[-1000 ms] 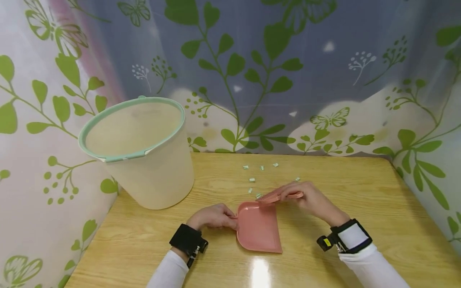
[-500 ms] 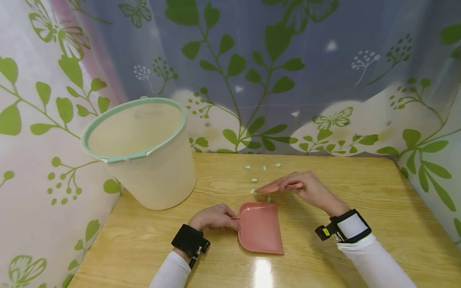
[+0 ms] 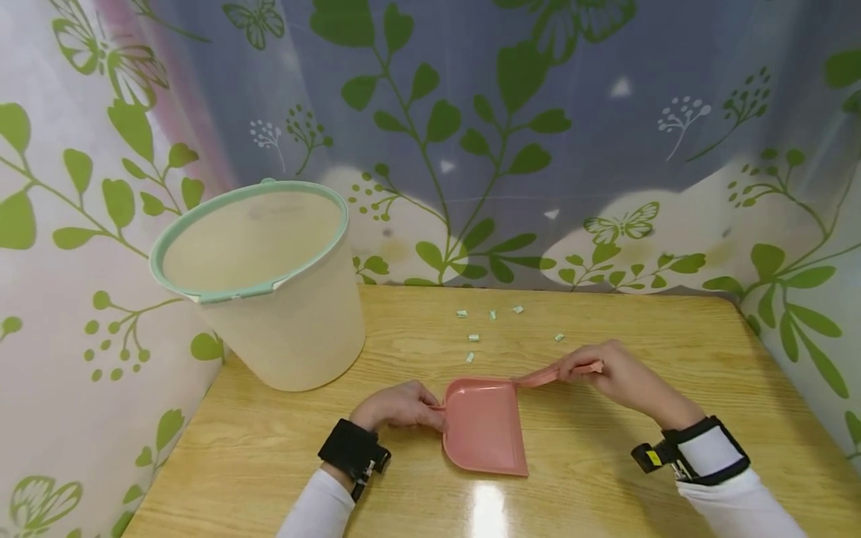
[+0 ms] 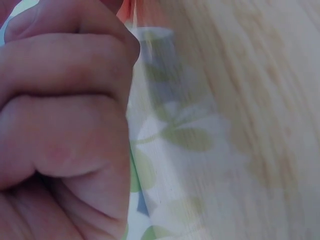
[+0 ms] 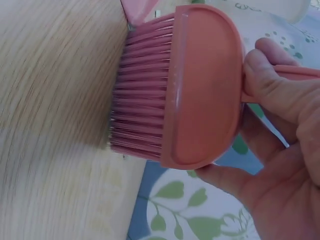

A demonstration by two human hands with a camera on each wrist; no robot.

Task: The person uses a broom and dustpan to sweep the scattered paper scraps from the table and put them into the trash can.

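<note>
**Right of the left hand [image 3: 400, 406], a dustpan [image 3: 484, 430] lies open as scraps [image 3: 474, 338] dot the table [image 3: 572, 486]**

A person's left hand grips the dustpan by its handle, fingers curled, the pan lying on the wooden table just to that hand's right. Its straight open edge faces the right hand [image 3: 608, 373], which pinches a pink brush [image 3: 541, 376] between thumb and fingers. The bristles point leftward from the right hand and end at the pan's far corner. Six pale green scraps show farther out than both hands: five beyond the pan, one just beyond the right hand. A tall bucket [image 3: 296, 336] stands beyond the left hand.

The angle is the likeliest trouble. Most scraps lie off the pan's side wall, not its mouth, so a stroke straight toward the person would probably run them against that wall. With the brush only at the corner, a scrap could also slip around the pan's far side. Should the left hand tilt the handle, the edge may lift and let scraps pass beneath. Bent bristles, sprung loose by a quick flick from the right hand, could scatter such small pieces. Whether the brush hides another scrap cannot be told from the head view.
</note>
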